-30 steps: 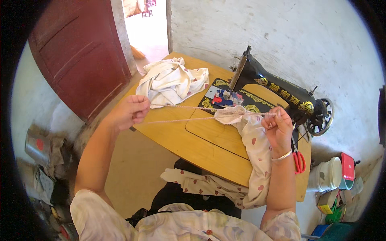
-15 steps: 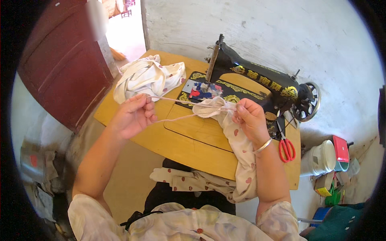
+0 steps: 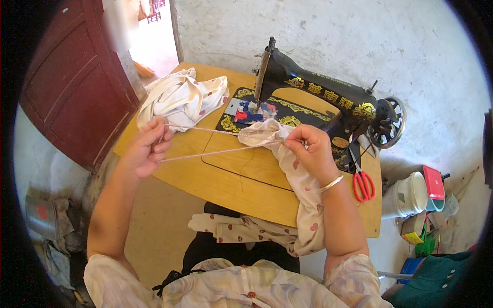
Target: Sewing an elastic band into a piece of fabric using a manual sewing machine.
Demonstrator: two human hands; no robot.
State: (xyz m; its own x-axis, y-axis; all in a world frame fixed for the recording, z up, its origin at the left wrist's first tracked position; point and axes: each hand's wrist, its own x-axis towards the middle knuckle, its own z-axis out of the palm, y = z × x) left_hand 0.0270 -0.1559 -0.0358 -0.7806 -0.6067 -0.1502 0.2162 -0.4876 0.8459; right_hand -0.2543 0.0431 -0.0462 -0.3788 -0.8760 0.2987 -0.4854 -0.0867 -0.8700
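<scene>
A thin pale pink cord (image 3: 221, 151) is stretched in two strands between my hands, above the table. My left hand (image 3: 145, 149) is closed on its left end, fingers curled. With thumb and fingertips, my right hand (image 3: 313, 153) pinches the other end beside the bunched edge of a white garment (image 3: 304, 179) with reddish heart prints. Whether those fingers also grip the fabric, I cannot tell. The garment runs under my right forearm, over the table's front edge and across my lap. A second heap of similar printed cloth (image 3: 177, 100) lies beyond my left hand.
A black sewing machine (image 3: 328, 90) with gold decoration stands on the yellow wooden table (image 3: 226, 192). Coloured scraps (image 3: 254, 112) lie under its needle. Red-handled scissors (image 3: 364, 186) rest at the right edge. White buckets (image 3: 411, 195) stand right; a dark red door (image 3: 77, 77) is left.
My left hand has moved left and a little down, and the cord's two strands are straighter and tauter. My right hand has turned and shifted slightly left, still pinching the cord.
</scene>
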